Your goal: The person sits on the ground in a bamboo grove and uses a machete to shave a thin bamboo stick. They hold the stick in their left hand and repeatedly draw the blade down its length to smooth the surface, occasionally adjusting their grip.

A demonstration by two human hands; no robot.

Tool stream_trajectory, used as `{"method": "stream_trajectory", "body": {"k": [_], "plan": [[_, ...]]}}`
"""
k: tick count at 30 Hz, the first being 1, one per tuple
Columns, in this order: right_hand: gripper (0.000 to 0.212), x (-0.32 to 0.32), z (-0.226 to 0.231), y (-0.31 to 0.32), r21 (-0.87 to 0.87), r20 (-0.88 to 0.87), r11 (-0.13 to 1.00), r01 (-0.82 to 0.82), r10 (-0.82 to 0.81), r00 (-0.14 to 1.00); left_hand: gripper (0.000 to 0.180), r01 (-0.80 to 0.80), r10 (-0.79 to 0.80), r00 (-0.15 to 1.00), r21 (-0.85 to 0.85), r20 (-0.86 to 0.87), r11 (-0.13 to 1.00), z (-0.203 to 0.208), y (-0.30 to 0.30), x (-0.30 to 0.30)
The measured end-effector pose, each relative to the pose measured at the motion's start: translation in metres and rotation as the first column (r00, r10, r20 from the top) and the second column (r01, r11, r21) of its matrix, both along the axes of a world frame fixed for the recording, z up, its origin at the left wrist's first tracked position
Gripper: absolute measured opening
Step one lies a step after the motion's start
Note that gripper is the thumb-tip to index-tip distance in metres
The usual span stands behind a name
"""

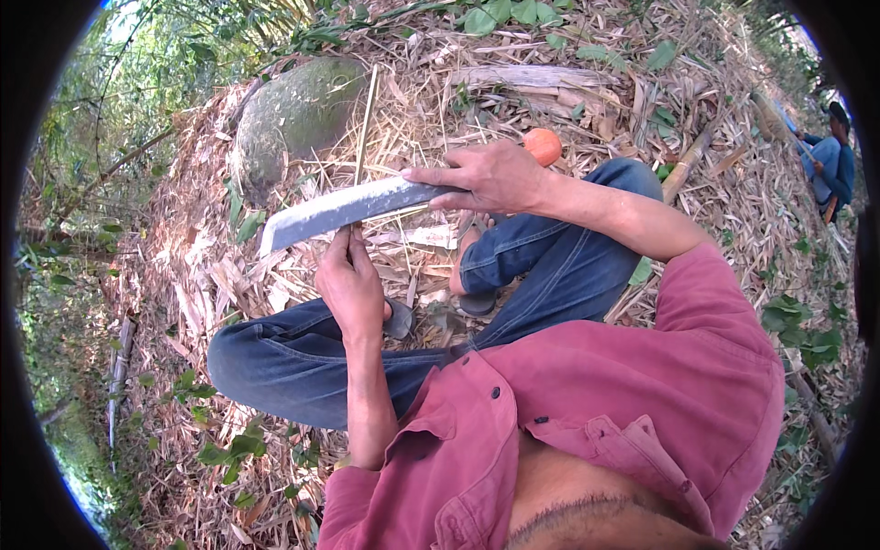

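Note:
A long machete (pixel 353 209) with a grey blade and a pale edge lies nearly level across the view, its squared tip to the left. My right hand (pixel 500 179) is closed on the blade's right end; the handle is hidden there. Below the blade, my left hand (pixel 353 284) pinches the near end of a thin bamboo strip (pixel 365 133). This strip passes behind the blade and sticks out away from me. A round orange thing (pixel 542 147) shows just past my right wrist; whether it belongs to the machete I cannot tell.
A large mossy rock (pixel 298 115) sits ahead on the left. Dry leaves and shavings (pixel 211 247) cover the ground around my bent legs. A weathered log piece (pixel 536 78) lies ahead, and a bamboo pole (pixel 692 165) to the right. Another person (pixel 830 165) sits at the far right.

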State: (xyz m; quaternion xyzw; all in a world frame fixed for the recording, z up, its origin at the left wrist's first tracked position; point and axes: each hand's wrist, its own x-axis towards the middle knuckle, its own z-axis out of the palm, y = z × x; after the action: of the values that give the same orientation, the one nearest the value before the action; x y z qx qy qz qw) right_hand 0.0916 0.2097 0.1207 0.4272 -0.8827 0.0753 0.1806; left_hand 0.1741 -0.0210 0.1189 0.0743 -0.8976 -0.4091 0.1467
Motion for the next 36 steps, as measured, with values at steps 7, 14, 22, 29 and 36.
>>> {"method": "stream_trajectory", "body": {"k": [7,14,22,29,36], "plan": [[0.049,-0.036,-0.002,0.022,-0.059,0.068,0.982,0.177,-0.173,0.983,0.023,-0.028,0.028,0.999,0.018,0.016,0.999,0.003,0.006,0.019],[0.05,-0.062,0.0,0.035,-0.031,0.188,0.964,0.265,-0.255,0.949,0.023,-0.009,0.011,1.0,0.052,-0.025,0.999,-0.011,0.001,0.029],[0.053,-0.091,0.003,0.07,-0.079,0.243,0.858,0.507,-0.477,0.845,0.022,-0.035,0.033,0.998,0.039,0.047,0.999,0.001,-0.018,0.041],[0.049,-0.009,-0.002,0.007,0.04,0.053,0.998,0.044,-0.046,0.998,0.023,-0.002,0.01,0.995,-0.079,0.1,0.997,-0.002,-0.02,0.017],[0.048,-0.063,-0.016,0.02,-0.002,0.171,0.978,0.208,-0.204,0.964,0.02,-0.029,0.027,0.998,0.044,0.052,0.999,-0.002,-0.023,0.042]]}}
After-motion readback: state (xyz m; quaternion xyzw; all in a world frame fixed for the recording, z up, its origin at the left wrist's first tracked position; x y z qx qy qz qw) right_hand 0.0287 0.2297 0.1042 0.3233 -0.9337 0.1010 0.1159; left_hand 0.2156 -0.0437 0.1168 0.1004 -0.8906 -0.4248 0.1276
